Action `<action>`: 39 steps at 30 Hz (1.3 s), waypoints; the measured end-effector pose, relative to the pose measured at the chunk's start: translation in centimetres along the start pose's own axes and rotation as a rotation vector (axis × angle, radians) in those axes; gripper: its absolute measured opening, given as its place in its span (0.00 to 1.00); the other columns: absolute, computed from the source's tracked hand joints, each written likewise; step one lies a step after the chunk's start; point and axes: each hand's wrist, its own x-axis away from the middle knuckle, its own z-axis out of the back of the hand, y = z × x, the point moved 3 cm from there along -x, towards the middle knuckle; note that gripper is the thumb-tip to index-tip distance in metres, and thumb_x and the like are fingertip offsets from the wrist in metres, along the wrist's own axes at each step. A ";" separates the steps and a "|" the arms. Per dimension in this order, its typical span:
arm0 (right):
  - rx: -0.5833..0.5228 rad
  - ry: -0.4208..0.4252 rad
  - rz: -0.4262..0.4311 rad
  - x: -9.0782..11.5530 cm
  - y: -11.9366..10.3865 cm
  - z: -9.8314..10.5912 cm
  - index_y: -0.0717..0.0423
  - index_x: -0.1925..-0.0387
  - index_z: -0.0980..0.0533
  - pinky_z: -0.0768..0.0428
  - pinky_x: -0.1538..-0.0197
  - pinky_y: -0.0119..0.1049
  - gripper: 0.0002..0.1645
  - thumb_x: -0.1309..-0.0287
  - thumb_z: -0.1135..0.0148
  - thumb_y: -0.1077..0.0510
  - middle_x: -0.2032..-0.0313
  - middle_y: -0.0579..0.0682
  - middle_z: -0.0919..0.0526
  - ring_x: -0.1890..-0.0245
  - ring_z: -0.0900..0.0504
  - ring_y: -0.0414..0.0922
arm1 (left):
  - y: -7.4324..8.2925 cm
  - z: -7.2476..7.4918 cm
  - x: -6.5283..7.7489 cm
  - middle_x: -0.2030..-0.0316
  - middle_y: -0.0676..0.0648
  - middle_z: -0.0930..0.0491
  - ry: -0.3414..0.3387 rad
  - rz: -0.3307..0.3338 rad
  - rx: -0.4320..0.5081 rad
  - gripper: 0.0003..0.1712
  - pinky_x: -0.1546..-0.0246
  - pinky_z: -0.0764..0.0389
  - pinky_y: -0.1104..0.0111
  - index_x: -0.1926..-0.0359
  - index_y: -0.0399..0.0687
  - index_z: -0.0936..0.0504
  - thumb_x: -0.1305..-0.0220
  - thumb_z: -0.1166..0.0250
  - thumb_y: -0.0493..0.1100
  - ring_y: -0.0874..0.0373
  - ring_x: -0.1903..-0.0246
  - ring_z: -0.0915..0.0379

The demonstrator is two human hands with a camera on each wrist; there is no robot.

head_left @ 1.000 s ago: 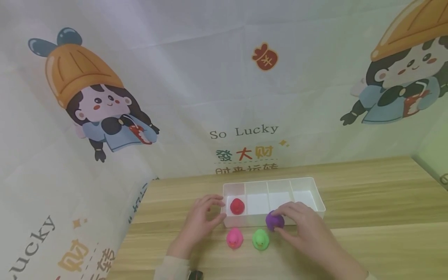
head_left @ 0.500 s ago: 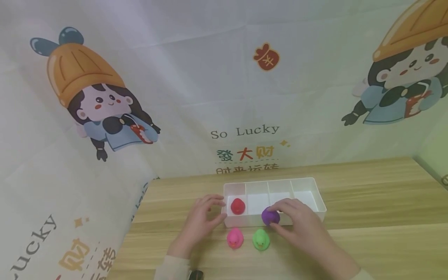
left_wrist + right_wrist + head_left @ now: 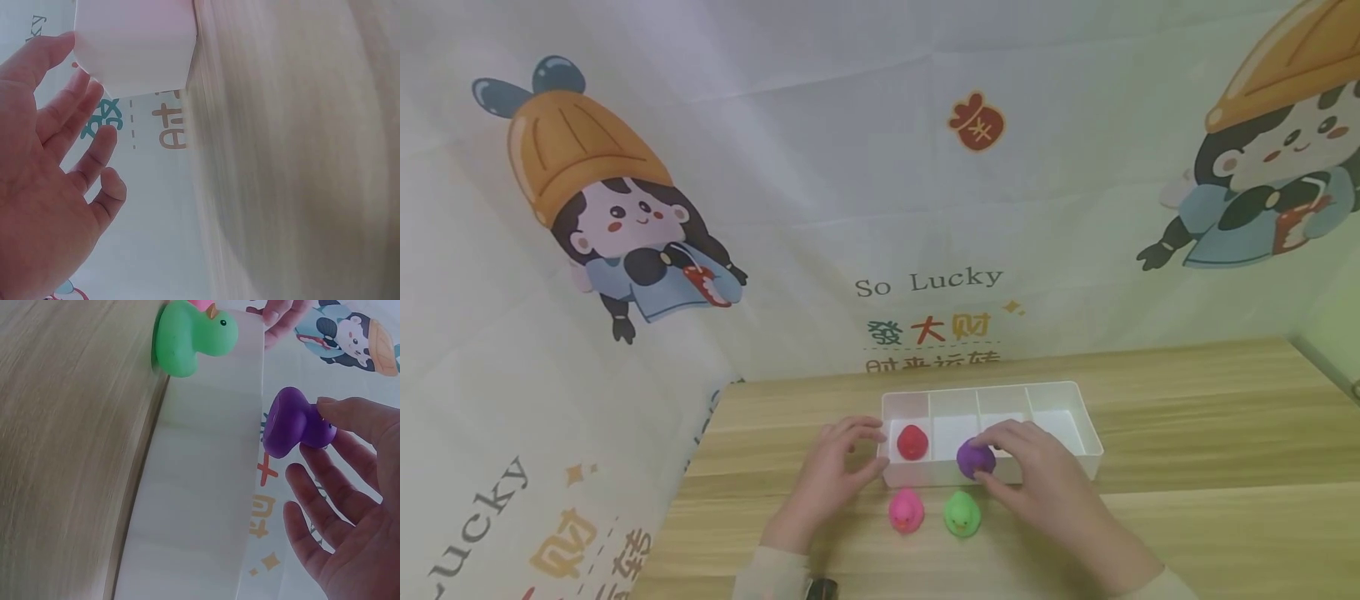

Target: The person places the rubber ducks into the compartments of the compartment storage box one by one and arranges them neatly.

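Observation:
My right hand [image 3: 1041, 471] pinches a purple rubber duck [image 3: 975, 459] between thumb and fingertips. The duck is over the front wall of a white tray [image 3: 925, 475] split into compartments, near the second one from the left. In the right wrist view the purple duck [image 3: 290, 425] is tilted, its flat base showing above the tray's rim. A red rubber duck [image 3: 912, 442] sits in the leftmost compartment. My left hand [image 3: 835, 471] is at the tray's left end, fingers loosely bent and fingertips at its edge. A pink duck [image 3: 906, 511] and a green duck [image 3: 962, 514] stand before the tray.
The tray rests on a wood-grain table [image 3: 1210, 433]. Behind it hangs a white printed cloth [image 3: 820, 167] with cartoon figures and lettering, which also covers the left side. A small dark object [image 3: 822, 589] shows by the left sleeve at the bottom edge.
My right hand has carried the purple duck left and slightly away from me, from before the third compartment toward the second. The left hand and the other ducks have stayed in place.

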 end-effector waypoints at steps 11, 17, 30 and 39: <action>-0.009 0.008 0.020 -0.6 0.4 -0.4 0.43 0.61 0.25 0.28 0.57 0.36 0.19 0.58 0.32 0.50 0.61 0.35 0.25 0.60 0.28 0.36 | 0.2 0.3 0.0 0.48 0.60 0.32 0.020 -0.006 -0.003 0.16 0.57 0.30 0.66 0.58 0.59 0.24 0.50 0.35 0.51 0.64 0.52 0.40; -0.018 0.001 0.029 -1.0 0.5 -0.6 0.43 0.61 0.25 0.28 0.57 0.36 0.18 0.58 0.33 0.51 0.62 0.34 0.25 0.61 0.27 0.38 | 0.1 0.3 0.0 0.48 0.60 0.32 0.014 -0.013 -0.012 0.16 0.56 0.31 0.66 0.58 0.59 0.24 0.50 0.35 0.53 0.64 0.51 0.41; 0.024 0.013 0.027 -2.0 0.9 -1.1 0.44 0.63 0.25 0.28 0.58 0.35 0.17 0.59 0.32 0.50 0.63 0.36 0.25 0.62 0.28 0.38 | 0.1 0.4 -0.3 0.48 0.62 0.33 -0.008 -0.007 -0.013 0.18 0.55 0.31 0.67 0.57 0.59 0.25 0.50 0.36 0.55 0.65 0.50 0.42; 0.029 0.013 -0.013 -2.4 1.1 -1.6 0.43 0.64 0.24 0.28 0.59 0.32 0.17 0.60 0.31 0.49 0.64 0.35 0.25 0.63 0.27 0.38 | -0.2 0.0 -0.2 0.47 0.62 0.34 -0.020 0.005 -0.014 0.17 0.55 0.31 0.66 0.57 0.61 0.25 0.49 0.37 0.55 0.64 0.50 0.41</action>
